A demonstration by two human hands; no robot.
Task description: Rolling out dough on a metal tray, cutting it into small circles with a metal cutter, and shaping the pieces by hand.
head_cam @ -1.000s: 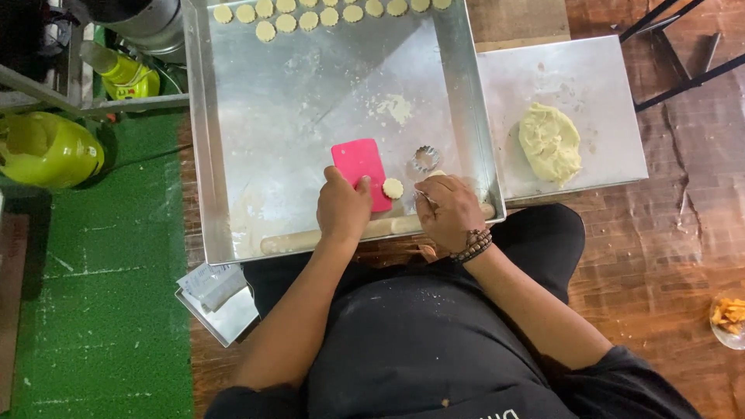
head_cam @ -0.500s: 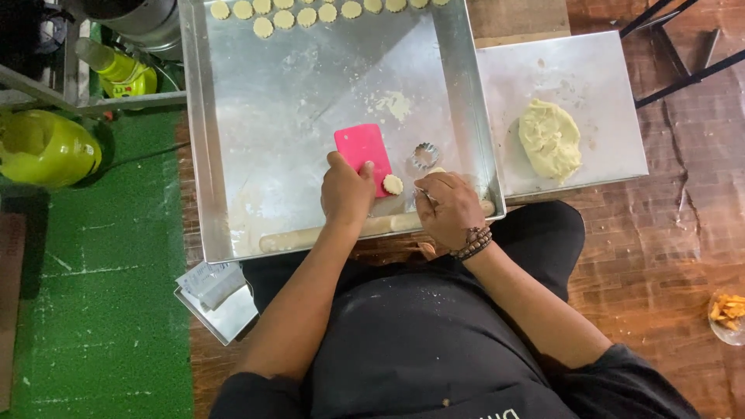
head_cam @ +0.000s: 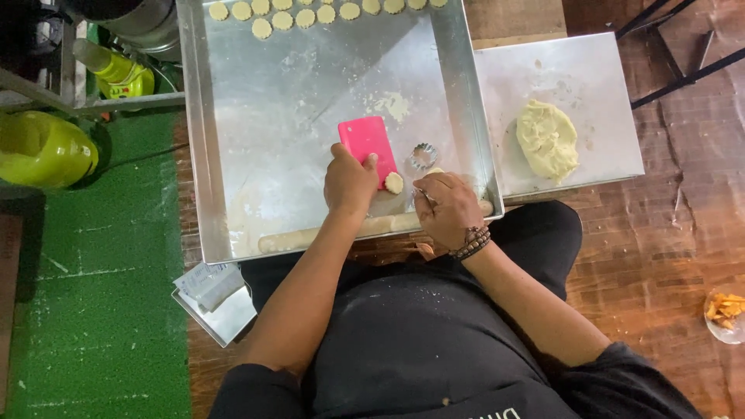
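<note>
Mid-frame, the left hand [head_cam: 349,182] is gripping a pink scraper [head_cam: 367,146] lying flat on the steel tray [head_cam: 233,155], long axis pointing up-frame (a dough round [head_cam: 394,183] touching it). The right hand [head_cam: 448,208] is curling, contents indiscernible.

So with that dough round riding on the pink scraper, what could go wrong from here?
The dough round sits at the very corner of the pink scraper held by the left hand; a tilt could drop or dent it. The fluted cutter lies loose right beside the scraper and could get knocked. The right hand works against the tray wall near the rolling pin, so the pin might be nudged.
</note>
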